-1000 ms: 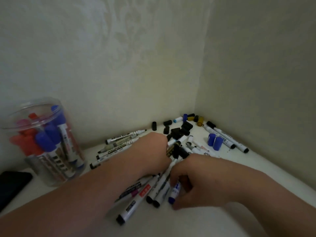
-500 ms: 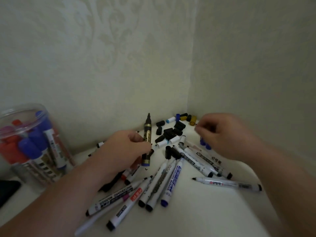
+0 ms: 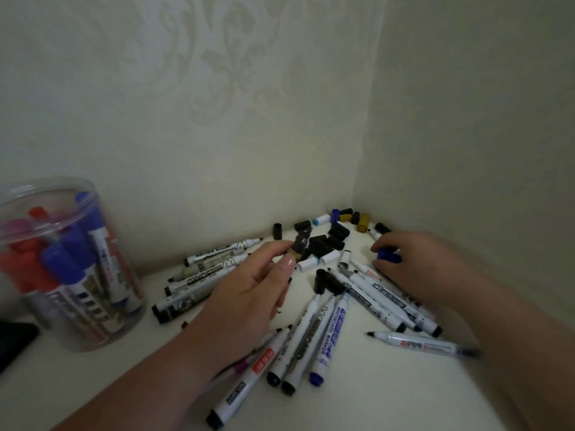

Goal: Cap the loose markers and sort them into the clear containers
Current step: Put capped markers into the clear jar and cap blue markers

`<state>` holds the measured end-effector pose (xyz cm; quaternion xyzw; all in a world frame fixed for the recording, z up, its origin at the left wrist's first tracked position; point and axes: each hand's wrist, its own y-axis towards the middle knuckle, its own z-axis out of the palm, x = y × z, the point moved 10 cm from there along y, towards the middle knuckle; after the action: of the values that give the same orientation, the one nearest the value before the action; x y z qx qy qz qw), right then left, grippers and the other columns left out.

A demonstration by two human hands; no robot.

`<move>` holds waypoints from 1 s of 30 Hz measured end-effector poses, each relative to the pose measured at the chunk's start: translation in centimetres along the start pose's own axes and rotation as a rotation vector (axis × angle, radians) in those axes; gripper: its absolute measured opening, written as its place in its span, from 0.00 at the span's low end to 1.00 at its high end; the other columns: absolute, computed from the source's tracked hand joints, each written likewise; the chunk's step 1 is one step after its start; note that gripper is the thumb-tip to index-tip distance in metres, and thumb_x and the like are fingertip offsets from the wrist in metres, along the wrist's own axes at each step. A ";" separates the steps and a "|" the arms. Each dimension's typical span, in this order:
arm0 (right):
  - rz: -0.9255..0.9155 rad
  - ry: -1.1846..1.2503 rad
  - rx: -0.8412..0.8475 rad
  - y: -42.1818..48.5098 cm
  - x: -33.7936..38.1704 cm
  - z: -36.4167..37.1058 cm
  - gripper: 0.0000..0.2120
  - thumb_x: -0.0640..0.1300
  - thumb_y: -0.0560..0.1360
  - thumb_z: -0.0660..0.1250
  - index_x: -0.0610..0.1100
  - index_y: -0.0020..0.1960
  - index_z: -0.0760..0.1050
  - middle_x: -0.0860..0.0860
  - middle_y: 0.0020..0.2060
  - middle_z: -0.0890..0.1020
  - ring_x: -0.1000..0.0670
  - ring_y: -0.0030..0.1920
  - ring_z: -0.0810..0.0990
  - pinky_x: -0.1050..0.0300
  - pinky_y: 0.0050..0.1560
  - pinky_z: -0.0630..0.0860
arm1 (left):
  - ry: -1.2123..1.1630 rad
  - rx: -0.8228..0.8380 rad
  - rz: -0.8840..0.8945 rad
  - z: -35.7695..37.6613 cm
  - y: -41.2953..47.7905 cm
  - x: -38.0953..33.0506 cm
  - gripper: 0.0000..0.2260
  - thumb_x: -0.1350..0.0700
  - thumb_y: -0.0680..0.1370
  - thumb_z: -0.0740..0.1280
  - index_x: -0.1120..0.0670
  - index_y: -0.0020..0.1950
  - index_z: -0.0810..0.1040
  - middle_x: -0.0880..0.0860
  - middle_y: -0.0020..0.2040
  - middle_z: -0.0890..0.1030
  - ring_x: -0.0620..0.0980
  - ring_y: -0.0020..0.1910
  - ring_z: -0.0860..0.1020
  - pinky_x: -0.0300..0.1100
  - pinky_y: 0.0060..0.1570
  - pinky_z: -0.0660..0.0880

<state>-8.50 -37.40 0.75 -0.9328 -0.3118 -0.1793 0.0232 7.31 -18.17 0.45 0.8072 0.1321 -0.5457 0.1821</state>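
White corner surface [image 3: 373, 393]: my left hand [image 3: 249, 293] pinches the black marker [image 3: 298, 246], long axis pointing away toward the corner — my right hand [image 3: 417, 269], apart to its right, curls round a blue cap [image 3: 389, 256].

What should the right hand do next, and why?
Probably lift the blue cap that the right hand has its fingers curled on and bring it to the left hand, which pinches a black marker with a gold band, seemingly uncapped. Whether this cap fits that marker, the blurred picture does not show.
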 end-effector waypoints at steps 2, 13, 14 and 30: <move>0.010 -0.018 0.006 0.2 -0.1 0.2 0.12 0.50 0.79 0.68 0.53 0.62 0.78 0.53 0.57 0.80 0.52 0.50 0.76 0.61 0.49 0.71 | 0.067 -0.001 0.065 0.1 0.2 -0.1 0.10 0.41 0.81 0.59 0.29 0.59 0.75 0.47 0.33 0.75 0.44 0.29 0.71 0.41 0.32 0.72; 0.089 0.133 -0.087 0.8 -1.8 -0.4 0.07 0.48 0.76 0.72 0.49 0.53 0.81 0.53 0.42 0.81 0.54 0.41 0.78 0.59 0.39 0.74 | 0.153 -0.104 0.204 -1.2 -0.3 -1.9 0.05 0.43 0.78 0.65 0.39 0.49 0.80 0.47 0.37 0.79 0.39 0.31 0.73 0.33 0.34 0.73; 0.094 0.267 -0.117 0.7 -1.8 -0.7 0.05 0.47 0.77 0.71 0.47 0.51 0.80 0.51 0.40 0.82 0.54 0.37 0.78 0.61 0.35 0.72 | 0.176 -0.103 0.209 -1.2 -0.3 -2.0 0.06 0.42 0.78 0.64 0.39 0.48 0.80 0.46 0.37 0.79 0.40 0.31 0.74 0.33 0.34 0.73; -0.226 1.310 0.276 -4.6 7.8 0.4 0.08 0.38 0.69 0.76 0.39 0.49 0.84 0.39 0.37 0.83 0.50 0.28 0.73 0.62 0.24 0.68 | 0.330 -0.172 0.405 -1.3 -0.9 -3.8 0.11 0.44 0.75 0.71 0.36 0.58 0.80 0.41 0.42 0.81 0.46 0.44 0.79 0.42 0.42 0.75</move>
<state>-5.26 -29.16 2.81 -0.5817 -0.3488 -0.6675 0.3071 6.57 -16.86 4.29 0.8768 0.0420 -0.3458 0.3315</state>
